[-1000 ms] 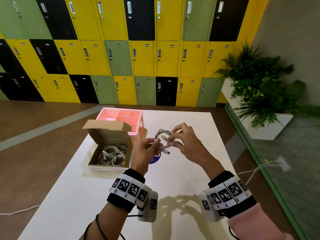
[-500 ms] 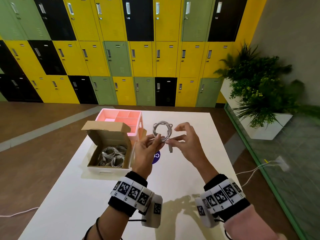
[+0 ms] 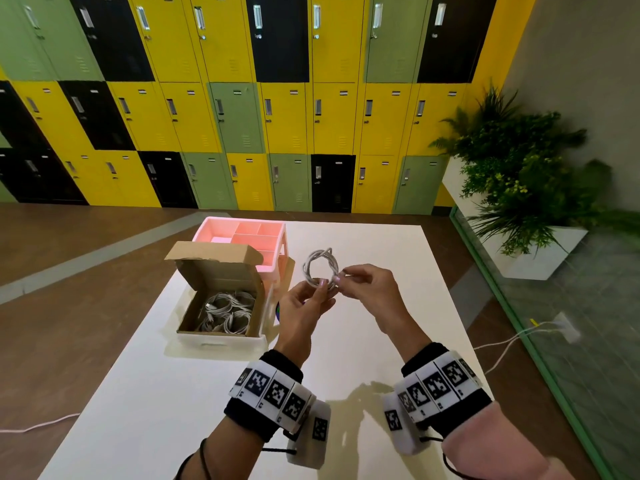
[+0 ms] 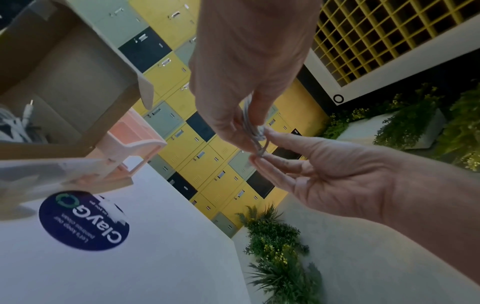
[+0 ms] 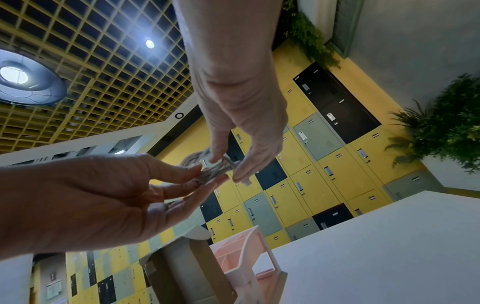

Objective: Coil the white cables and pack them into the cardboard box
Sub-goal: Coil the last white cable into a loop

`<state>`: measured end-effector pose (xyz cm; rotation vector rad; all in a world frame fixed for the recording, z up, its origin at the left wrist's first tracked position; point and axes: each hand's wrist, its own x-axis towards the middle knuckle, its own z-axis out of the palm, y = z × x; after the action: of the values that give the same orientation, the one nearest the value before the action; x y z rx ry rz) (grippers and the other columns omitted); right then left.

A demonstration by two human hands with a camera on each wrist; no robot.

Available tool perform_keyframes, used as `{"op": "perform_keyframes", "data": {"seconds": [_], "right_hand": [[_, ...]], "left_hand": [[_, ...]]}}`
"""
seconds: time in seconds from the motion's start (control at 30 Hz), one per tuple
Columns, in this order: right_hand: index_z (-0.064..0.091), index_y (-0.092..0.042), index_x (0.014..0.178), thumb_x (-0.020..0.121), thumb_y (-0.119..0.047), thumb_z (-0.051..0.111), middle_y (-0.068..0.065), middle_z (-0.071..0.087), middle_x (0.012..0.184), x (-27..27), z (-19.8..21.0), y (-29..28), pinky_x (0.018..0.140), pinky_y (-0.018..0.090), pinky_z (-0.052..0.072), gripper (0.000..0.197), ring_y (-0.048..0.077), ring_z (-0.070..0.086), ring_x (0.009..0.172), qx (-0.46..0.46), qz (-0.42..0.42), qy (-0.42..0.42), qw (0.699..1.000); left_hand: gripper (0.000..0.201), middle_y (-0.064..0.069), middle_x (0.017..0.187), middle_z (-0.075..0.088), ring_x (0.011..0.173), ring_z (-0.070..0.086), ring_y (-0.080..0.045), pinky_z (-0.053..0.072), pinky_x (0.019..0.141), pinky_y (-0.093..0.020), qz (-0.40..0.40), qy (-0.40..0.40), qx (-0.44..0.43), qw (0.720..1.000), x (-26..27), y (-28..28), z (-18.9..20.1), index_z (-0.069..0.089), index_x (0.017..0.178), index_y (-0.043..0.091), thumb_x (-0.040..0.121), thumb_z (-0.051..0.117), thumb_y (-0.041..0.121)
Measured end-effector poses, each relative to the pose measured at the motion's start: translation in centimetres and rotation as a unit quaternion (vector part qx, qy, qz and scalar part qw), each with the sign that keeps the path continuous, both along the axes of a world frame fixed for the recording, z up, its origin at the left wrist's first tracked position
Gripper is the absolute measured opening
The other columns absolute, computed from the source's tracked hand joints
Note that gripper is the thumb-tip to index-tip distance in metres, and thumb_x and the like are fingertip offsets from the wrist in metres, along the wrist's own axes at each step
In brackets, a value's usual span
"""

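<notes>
A small coil of white cable (image 3: 320, 253) is held upright in the air above the white table (image 3: 381, 258), right of the box. My left hand (image 3: 322, 285) pinches the coil's lower edge between thumb and fingers. My right hand (image 3: 341, 277) pinches the same spot from the right. In the left wrist view the left hand (image 4: 249, 123) grips the cable strands (image 4: 255, 133) and the right hand's fingertips (image 4: 259, 158) meet them. The open cardboard box (image 3: 221, 271) stands at the left with several coiled white cables (image 3: 227, 311) inside.
A pink compartment organizer (image 3: 249, 237) stands right behind the box. A round dark sticker (image 4: 83, 220) lies on the table by the box. Coloured lockers (image 3: 242, 116) line the back wall, and a planter (image 3: 526, 188) stands at the right beyond the table edge.
Both hands have lifted the coil a little. The loose connector end that hung below the coil no longer sticks out; the right fingers have closed in on the coil's lower edge.
</notes>
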<state>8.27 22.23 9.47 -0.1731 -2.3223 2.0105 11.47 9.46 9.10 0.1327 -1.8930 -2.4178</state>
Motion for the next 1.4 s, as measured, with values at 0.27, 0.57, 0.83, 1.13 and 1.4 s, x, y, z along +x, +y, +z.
{"op": "perform_keyframes", "data": {"seconds": [0.27,0.57,0.83,1.13,1.4], "right_hand": [[0.070,-0.001,0.104,0.074,-0.009,0.080,0.014,0.072,0.100,0.0,0.2,0.2,0.090,0.032,0.055,0.033,0.026,0.068,0.097,-0.070,0.007,-0.039,0.997],[0.064,-0.006,0.099,0.081,-0.011,0.073,0.011,0.073,0.093,0.6,-0.7,-0.5,0.072,0.021,0.044,0.020,0.020,0.072,0.080,-0.061,0.033,-0.071,0.995],[0.057,-0.007,0.098,0.075,-0.006,0.078,0.013,0.070,0.094,-0.2,-0.9,-1.1,0.069,0.021,0.046,0.031,0.020,0.068,0.080,-0.044,0.020,-0.075,0.996],[0.053,-0.014,0.083,0.074,-0.012,0.079,0.017,0.071,0.100,-0.4,-2.2,-1.3,0.086,0.036,0.051,0.027,0.031,0.069,0.094,0.003,0.049,-0.087,0.995],[0.065,-0.004,0.097,0.076,-0.015,0.079,0.014,0.071,0.098,-0.1,-2.6,-1.7,0.072,0.024,0.050,0.028,0.028,0.069,0.094,0.008,0.063,-0.091,0.994]], "left_hand": [[0.014,-0.014,0.098,0.072,0.095,0.068,-0.025,0.053,0.086,-0.038,-0.025,0.001,-0.027,0.999,0.4,0.1,0.3,0.069,0.095,0.016,0.092,0.060,0.006],[0.011,-0.016,0.099,0.067,0.094,0.061,-0.027,0.049,0.088,-0.037,-0.032,-0.072,0.019,0.997,0.4,-0.1,-0.5,0.066,0.099,0.007,0.093,0.059,0.011],[0.015,-0.028,0.105,0.067,0.095,0.063,-0.036,0.051,0.094,-0.041,-0.017,-0.099,0.025,0.995,0.1,-0.4,-0.5,0.074,0.095,0.010,0.090,0.061,0.005],[0.015,-0.016,0.088,0.065,0.079,0.062,-0.024,0.055,0.073,-0.024,0.002,-0.115,-0.002,0.993,-0.5,-1.6,-1.4,0.068,0.085,0.003,0.089,0.056,-0.006],[0.019,-0.025,0.103,0.069,0.096,0.066,-0.037,0.052,0.085,-0.035,-0.024,-0.139,-0.004,0.990,-1.0,-2.8,-1.9,0.066,0.106,-0.001,0.088,0.063,0.004]]}}
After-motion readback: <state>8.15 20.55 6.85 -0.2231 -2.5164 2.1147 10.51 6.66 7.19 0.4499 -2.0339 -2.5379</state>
